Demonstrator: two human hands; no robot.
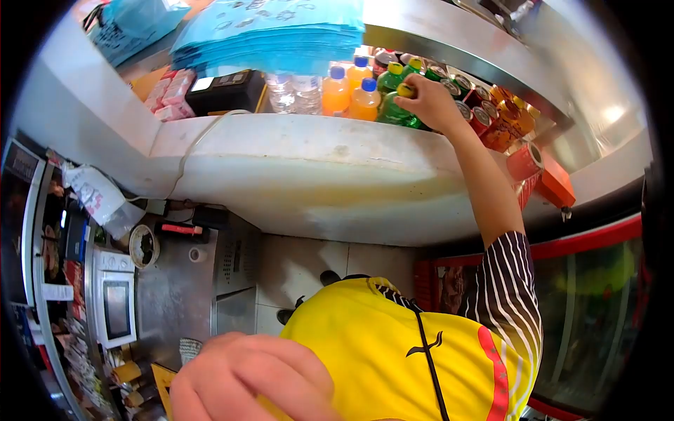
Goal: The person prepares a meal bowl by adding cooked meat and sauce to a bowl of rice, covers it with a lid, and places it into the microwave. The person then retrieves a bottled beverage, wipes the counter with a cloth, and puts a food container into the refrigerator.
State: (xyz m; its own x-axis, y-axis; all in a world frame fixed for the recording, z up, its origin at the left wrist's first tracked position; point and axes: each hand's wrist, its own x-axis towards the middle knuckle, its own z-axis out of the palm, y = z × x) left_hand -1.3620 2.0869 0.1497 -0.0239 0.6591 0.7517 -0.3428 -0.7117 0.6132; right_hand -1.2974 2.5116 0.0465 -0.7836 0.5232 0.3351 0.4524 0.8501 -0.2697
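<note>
Bottle: green bottle [394,112], front of its group, standing behind the rim of the white desk [302,137].
Right grip [437,109]: closed on the yellow cap [405,91], thumb and fingers pinching from the right side.
Left grip [253,379]: fingers curled, low and close to the camera; cannot tell whether it holds anything. Yellow apron [379,337] just beside it.
Neighbours: orange drink bottle [365,102] close on the left, more green bottles [389,78] behind, drink cans [480,119] to the right.
Hold: a cap pinch gives little control of tilt; thumb and fingertips seated evenly would steady it.
Clearance: tight; bottle best kept upright, knuckles off adjacent caps, wrist clear of the cans.
</note>
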